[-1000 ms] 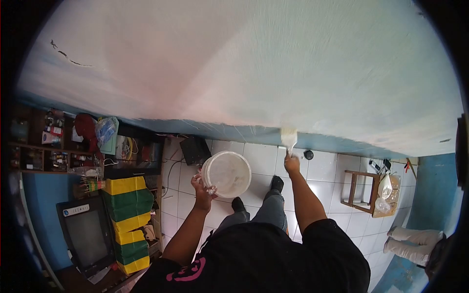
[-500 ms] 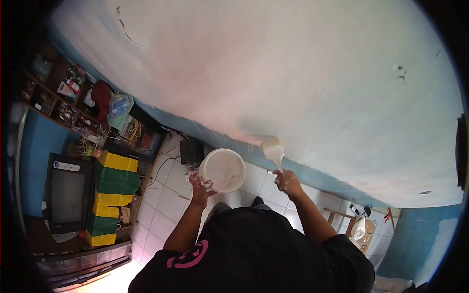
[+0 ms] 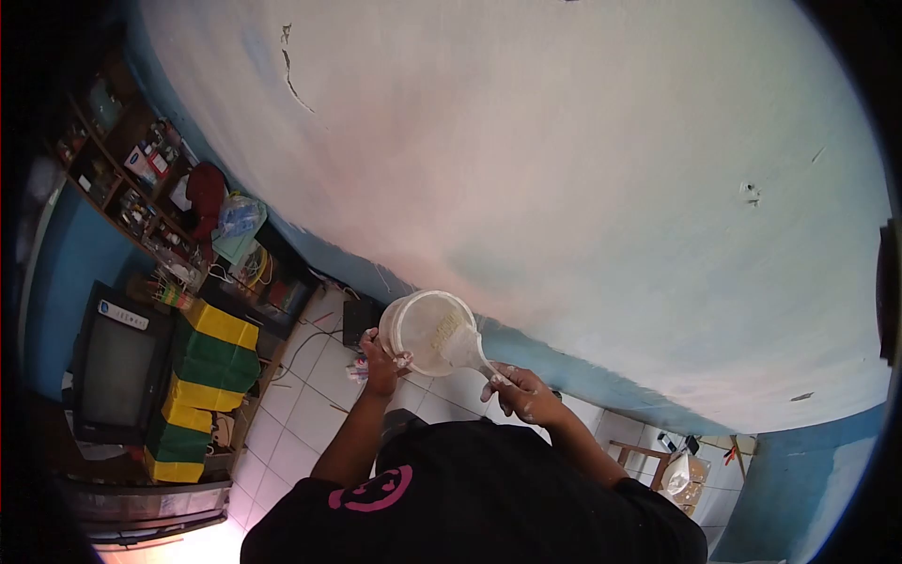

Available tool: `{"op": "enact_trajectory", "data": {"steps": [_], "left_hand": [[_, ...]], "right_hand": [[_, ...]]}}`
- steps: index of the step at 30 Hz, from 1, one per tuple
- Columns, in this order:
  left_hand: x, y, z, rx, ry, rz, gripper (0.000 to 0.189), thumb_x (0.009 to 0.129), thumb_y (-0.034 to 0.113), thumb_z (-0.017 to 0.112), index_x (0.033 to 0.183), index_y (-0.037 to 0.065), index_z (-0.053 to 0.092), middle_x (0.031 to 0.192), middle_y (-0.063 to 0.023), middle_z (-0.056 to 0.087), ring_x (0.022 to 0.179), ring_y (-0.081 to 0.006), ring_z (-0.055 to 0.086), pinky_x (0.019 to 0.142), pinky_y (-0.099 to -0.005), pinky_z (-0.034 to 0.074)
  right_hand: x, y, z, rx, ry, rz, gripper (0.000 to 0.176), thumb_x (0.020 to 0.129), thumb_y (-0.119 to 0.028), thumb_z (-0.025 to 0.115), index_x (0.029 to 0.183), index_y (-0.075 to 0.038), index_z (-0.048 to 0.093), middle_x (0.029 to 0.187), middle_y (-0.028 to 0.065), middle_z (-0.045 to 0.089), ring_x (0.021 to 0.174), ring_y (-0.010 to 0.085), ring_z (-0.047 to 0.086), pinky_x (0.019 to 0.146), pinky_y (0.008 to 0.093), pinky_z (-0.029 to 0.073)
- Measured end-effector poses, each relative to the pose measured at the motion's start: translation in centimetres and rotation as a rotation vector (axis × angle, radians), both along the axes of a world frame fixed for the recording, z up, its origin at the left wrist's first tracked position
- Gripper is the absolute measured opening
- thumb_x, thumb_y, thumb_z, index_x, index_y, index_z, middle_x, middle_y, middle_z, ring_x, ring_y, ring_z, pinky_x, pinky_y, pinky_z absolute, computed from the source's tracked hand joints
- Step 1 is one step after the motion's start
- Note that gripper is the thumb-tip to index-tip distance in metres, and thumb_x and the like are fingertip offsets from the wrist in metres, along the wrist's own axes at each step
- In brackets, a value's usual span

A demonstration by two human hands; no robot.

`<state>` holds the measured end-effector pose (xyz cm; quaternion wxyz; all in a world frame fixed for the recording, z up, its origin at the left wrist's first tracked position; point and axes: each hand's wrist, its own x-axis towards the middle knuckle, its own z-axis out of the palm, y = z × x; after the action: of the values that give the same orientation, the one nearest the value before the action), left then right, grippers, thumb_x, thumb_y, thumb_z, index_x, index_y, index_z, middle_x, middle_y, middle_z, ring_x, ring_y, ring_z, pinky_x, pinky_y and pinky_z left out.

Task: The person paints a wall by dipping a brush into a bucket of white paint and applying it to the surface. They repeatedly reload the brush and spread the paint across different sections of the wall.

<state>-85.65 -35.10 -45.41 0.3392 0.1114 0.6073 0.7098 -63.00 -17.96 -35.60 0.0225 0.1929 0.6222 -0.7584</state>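
Note:
My left hand (image 3: 383, 363) grips the near left side of a white plastic bucket (image 3: 395, 324), with its thumb over the rim. White smears cover the fingers. In my right hand (image 3: 522, 393) is a wide paintbrush (image 3: 467, 351), held closed around the handle. Its bristles dip inside the bucket, pointing down and left, and its handle crosses the right rim. Ahead rises a wall (image 3: 601, 188) coated in pale paint, with a blue band (image 3: 554, 362) along its foot.
To the left stand a television (image 3: 122, 367), a shelf unit (image 3: 122, 179) full of small items, and a yellow and green cloth (image 3: 221, 348). A black box (image 3: 360, 321) sits on the tiled floor (image 3: 319, 404) by the wall. A wooden chair (image 3: 648, 456) is at the right.
My right hand has brought the paintbrush from the wall's lower edge leftward into the bucket. The bucket stays in my left hand, and the view has shifted slightly.

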Motion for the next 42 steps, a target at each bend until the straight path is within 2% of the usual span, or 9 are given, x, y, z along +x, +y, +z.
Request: {"op": "enact_trajectory", "data": {"steps": [5,7,13,17,20,26,31,35,42], "left_hand": [[-2.8,-0.6,-1.6,0.175,0.141,-0.022,0.080,0.066,-0.003,0.066,0.123,0.014,0.013,0.129,-0.0072,0.030,0.113,-0.0213,0.041,0.076,-0.0355,0.051],[-4.4,-1.3,0.9,0.133,0.000,-0.065,0.083,0.062,-0.004,0.068,0.122,0.012,0.013,0.129,-0.0091,0.028,0.117,-0.0223,0.036,0.083,-0.0339,0.048],[-12.5,-3.9,-0.5,0.236,0.428,-0.221,0.097,0.056,0.000,0.075,0.126,0.011,0.008,0.133,-0.0103,0.023,0.124,-0.0225,0.027,0.103,-0.0375,0.028],[-15.1,-5.4,3.0,0.355,0.279,-0.239,0.102,0.053,0.006,0.078,0.127,0.011,0.007,0.134,-0.0106,0.023,0.125,-0.0236,0.026,0.105,-0.0391,0.023],[-17.8,-6.8,2.4,0.404,0.299,-0.206,0.106,0.053,0.014,0.080,0.128,0.010,0.005,0.134,-0.0112,0.022,0.125,-0.0247,0.026,0.105,-0.0397,0.024],[-20.6,-8.9,5.2,0.614,0.182,-0.232,0.109,0.054,0.024,0.083,0.128,0.008,0.003,0.134,-0.0128,0.022,0.125,-0.0246,0.026,0.103,-0.0392,0.026],[-22.6,-10.5,4.1,0.451,0.492,-0.203,0.114,0.053,0.032,0.084,0.128,0.007,0.002,0.133,-0.0124,0.021,0.124,-0.0249,0.027,0.102,-0.0393,0.028],[-21.9,-10.8,4.5,0.553,0.304,-0.109,0.114,0.051,0.035,0.085,0.127,0.007,0.004,0.132,-0.0114,0.023,0.123,-0.0246,0.028,0.102,-0.0394,0.029],[-22.9,-12.4,3.2,0.291,0.590,-0.050,0.111,0.053,0.031,0.084,0.127,0.003,0.006,0.126,-0.0130,0.026,0.119,-0.0243,0.031,0.100,-0.0392,0.030]], "right_hand": [[-2.5,-2.0,0.6,-0.090,0.013,-0.081,0.041,0.092,-0.018,0.046,0.129,-0.003,0.038,0.089,0.0085,0.060,0.058,0.0089,0.049,0.055,0.0223,0.044],[-4.8,-3.2,1.5,-0.084,0.046,-0.083,0.043,0.091,-0.017,0.048,0.130,-0.003,0.036,0.090,0.0103,0.061,0.061,0.0101,0.051,0.057,0.0231,0.046],[-14.4,-7.7,2.4,0.645,0.168,-0.106,0.037,0.082,-0.025,0.061,0.111,-0.004,0.054,0.074,0.0111,0.060,0.057,0.0218,0.057,0.057,0.0305,0.048],[-20.2,-10.2,5.3,1.071,0.005,-0.072,0.033,0.078,-0.026,0.062,0.102,-0.004,0.056,0.069,0.0158,0.062,0.064,0.0335,0.061,0.057,0.0391,0.048],[-23.0,-12.4,9.0,1.089,-0.049,-0.108,0.032,0.079,-0.026,0.061,0.101,-0.004,0.055,0.069,0.0164,0.062,0.065,0.0350,0.061,0.058,0.0424,0.049],[-28.3,-15.3,7.2,1.211,-0.071,-0.155,0.034,0.079,-0.025,0.062,0.100,0.000,0.057,0.073,0.0165,0.064,0.068,0.0350,0.062,0.063,0.0412,0.050],[-30.8,-16.9,7.5,1.273,-0.104,-0.068,0.031,0.079,-0.024,0.058,0.096,0.002,0.054,0.074,0.0207,0.062,0.069,0.0386,0.061,0.064,0.0447,0.050],[-31.7,-18.1,7.5,1.257,-0.084,-0.075,0.030,0.078,-0.022,0.059,0.092,0.004,0.053,0.071,0.0223,0.061,0.068,0.0394,0.061,0.064,0.0455,0.050],[-34.2,-16.6,4.1,1.144,0.033,-0.061,0.023,0.073,-0.020,0.064,0.090,-0.004,0.062,0.076,0.0179,0.063,0.073,0.0358,0.061,0.067,0.0421,0.050]]}}
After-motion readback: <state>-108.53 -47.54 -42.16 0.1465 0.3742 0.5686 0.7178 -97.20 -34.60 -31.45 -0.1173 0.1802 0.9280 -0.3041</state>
